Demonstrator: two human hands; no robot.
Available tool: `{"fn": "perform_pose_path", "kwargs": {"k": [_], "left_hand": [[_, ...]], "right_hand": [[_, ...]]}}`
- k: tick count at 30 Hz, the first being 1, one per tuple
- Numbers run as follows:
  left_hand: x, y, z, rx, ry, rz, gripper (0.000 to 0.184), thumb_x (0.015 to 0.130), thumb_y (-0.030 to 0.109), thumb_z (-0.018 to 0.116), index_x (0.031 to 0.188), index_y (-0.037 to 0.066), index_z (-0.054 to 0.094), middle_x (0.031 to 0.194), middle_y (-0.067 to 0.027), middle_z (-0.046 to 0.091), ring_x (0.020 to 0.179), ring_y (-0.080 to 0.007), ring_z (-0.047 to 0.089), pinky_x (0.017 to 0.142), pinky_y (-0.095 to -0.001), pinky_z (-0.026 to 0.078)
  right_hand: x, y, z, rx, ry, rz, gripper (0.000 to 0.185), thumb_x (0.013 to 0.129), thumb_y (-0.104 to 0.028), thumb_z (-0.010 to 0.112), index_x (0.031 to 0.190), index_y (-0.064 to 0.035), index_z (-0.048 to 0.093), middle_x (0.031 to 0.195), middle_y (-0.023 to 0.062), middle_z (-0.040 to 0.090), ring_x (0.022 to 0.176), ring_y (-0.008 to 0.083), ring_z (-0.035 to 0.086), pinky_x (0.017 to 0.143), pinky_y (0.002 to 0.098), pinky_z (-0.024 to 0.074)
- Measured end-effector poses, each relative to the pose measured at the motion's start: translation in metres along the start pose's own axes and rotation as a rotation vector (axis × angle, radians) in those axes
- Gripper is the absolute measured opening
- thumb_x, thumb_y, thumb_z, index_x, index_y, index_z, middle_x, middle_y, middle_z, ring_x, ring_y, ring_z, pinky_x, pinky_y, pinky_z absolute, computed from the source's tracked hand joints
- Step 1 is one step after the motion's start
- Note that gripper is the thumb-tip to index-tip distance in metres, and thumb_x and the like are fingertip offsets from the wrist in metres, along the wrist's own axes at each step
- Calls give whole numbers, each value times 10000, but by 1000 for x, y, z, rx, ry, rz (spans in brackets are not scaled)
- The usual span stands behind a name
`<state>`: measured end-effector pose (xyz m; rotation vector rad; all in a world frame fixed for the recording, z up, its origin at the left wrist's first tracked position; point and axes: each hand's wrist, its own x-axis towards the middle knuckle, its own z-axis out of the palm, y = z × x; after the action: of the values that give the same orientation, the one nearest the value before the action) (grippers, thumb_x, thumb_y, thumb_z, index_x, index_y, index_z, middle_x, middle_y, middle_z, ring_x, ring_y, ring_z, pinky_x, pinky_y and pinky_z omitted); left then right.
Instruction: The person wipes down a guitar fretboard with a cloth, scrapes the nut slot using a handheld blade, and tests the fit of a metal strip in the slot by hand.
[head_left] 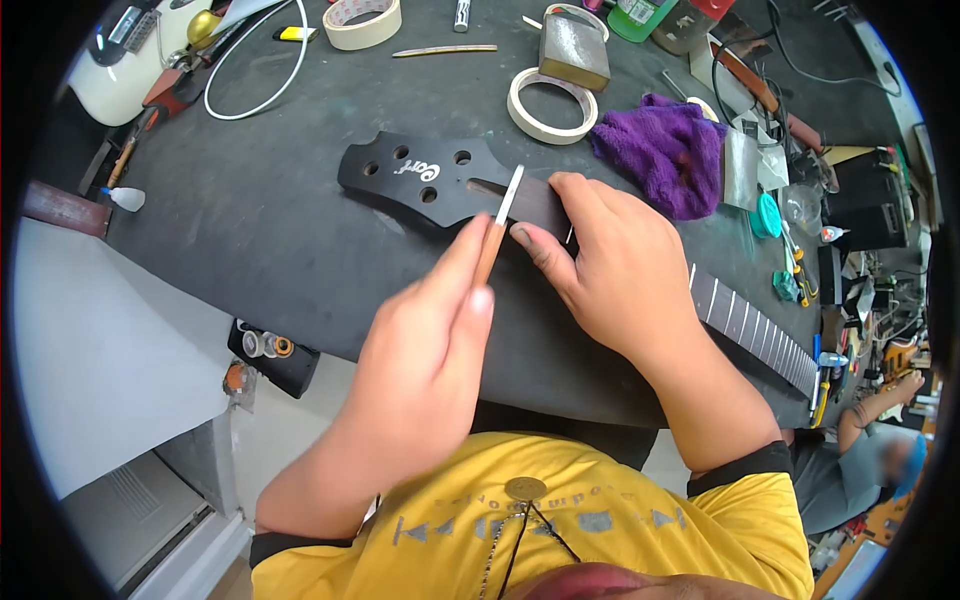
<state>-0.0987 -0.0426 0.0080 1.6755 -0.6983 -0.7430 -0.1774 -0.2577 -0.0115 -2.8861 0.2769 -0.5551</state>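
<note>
A black bass guitar neck lies across the bench, its headstock (445,200) with several peg holes pointing left. Its fretted fingerboard (755,328) reappears beyond my right forearm. My right hand (620,265) is closed around the neck near the headstock end, thumb on the near edge. In my left hand (425,345) is a slim tool (492,245) with a brown wooden handle and a pale flat blade (511,192). The blade lies over the neck beside the truss rod slot (487,186); whether it touches, I cannot tell.
Masking tape rolls (552,105), a metal block (574,52) and a purple cloth (665,150) lie behind the neck. A thin stick (445,50) rests further back. A white cable (300,60) loops at upper left. Tools crowd the right side, where another person (870,460) sits.
</note>
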Motion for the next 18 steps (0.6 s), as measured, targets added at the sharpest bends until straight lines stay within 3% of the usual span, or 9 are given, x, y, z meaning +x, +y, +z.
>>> {"fn": "perform_pose_path", "kwargs": {"k": [2,8,12,18], "left_hand": [[9,5,4,-62,25,-30,527,1220,132,467,1727,-12,479,923,4,606,552,-12,487,516,-211,401],[-20,-5,6,-16,37,-27,531,1224,154,469,1731,-1,476,909,13,591,545,-13,472,505,-215,402],[14,7,11,-34,46,-37,542,1221,164,475,1739,4,467,910,18,583,539,-9,459,499,-212,398],[-2,1,7,15,32,-46,555,1215,165,489,1746,6,453,910,18,572,543,-16,453,497,-214,387]], "right_hand": [[-1,-1,0,29,-13,29,406,1014,-394,822,1142,-35,683,923,140,726,868,378,749,751,491,592],[2,1,-1,1,5,27,414,1010,-419,825,1104,-41,686,901,138,736,833,380,758,719,488,604],[-1,0,1,-13,-21,48,428,1011,-438,823,1076,-41,677,898,140,735,830,372,762,718,482,611],[-3,1,2,-11,18,13,427,1015,-450,815,1044,-47,675,895,132,744,836,357,770,718,474,616]]}}
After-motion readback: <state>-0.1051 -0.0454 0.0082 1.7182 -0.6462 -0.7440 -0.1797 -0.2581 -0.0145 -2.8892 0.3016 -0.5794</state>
